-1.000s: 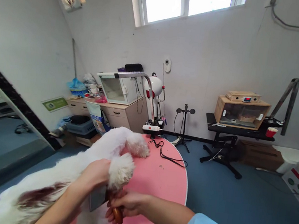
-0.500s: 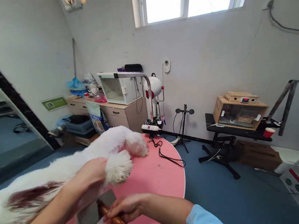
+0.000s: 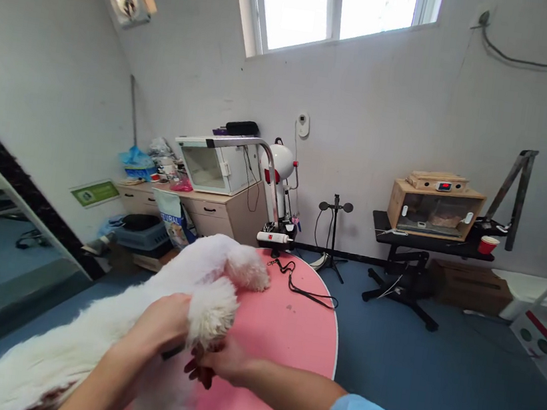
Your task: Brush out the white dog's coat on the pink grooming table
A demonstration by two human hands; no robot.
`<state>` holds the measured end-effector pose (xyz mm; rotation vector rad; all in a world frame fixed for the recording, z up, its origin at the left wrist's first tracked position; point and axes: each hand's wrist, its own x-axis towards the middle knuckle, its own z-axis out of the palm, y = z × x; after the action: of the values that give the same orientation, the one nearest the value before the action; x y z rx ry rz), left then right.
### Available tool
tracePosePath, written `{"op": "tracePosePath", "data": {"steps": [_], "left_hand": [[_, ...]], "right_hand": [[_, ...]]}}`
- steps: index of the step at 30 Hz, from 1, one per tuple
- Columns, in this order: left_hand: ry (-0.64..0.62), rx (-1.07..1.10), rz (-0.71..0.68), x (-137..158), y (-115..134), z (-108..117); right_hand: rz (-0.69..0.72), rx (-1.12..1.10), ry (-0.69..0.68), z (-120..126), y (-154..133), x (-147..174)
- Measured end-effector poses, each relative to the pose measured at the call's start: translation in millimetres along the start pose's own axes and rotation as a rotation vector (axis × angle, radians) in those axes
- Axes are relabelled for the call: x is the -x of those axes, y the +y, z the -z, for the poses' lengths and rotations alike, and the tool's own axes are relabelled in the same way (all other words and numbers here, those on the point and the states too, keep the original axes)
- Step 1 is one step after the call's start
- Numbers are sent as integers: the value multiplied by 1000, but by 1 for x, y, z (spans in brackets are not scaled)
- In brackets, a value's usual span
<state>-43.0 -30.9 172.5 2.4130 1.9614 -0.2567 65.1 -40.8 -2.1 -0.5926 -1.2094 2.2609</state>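
A white dog (image 3: pixel 122 316) lies along a round pink grooming table (image 3: pixel 280 340). My left hand (image 3: pixel 172 318) is wrapped round one of its legs, just behind the fluffy paw (image 3: pixel 214 311). My right hand (image 3: pixel 222 363) is close below that paw, closed on a slicker brush (image 3: pixel 172 352). Only a dark edge of the brush head shows; the rest is hidden by the leg and my fingers, which are partly blurred.
A black lead (image 3: pixel 300 289) lies on the table's far side. Beyond it stand a metal grooming arm (image 3: pixel 272 174), a white bottle (image 3: pixel 273 237), a white dryer (image 3: pixel 279 160) and a black tripod stand (image 3: pixel 333 233). A wooden box with a display (image 3: pixel 439 210) is at the right.
My right hand has moved up with the slicker brush from below the leg to the paw, and the brush head has turned mostly out of sight. My left hand keeps its hold.
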Motion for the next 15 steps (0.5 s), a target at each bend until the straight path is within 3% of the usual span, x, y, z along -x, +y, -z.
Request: {"op": "tracePosePath", "data": {"steps": [2,4,5,9,10,15], "left_hand": [[0,7,7,-1,-2,-3],[-8,7,13,0,-1,-3],[-15,0,22,1,0,-2],[-36,-18,53,5,6,6],[-43,-20,42,6,7,7],[-53,-7,30,8,8,7]], "right_hand": [[-107,-8,-29,0,-2,2],[-280,5,-183,0,-2,5],[-290,11,-217,0,-2,7],[39,32,-31,0,-8,4],[53,33,-5,0,-9,3],[-378,30,-228,1,3,5]]}}
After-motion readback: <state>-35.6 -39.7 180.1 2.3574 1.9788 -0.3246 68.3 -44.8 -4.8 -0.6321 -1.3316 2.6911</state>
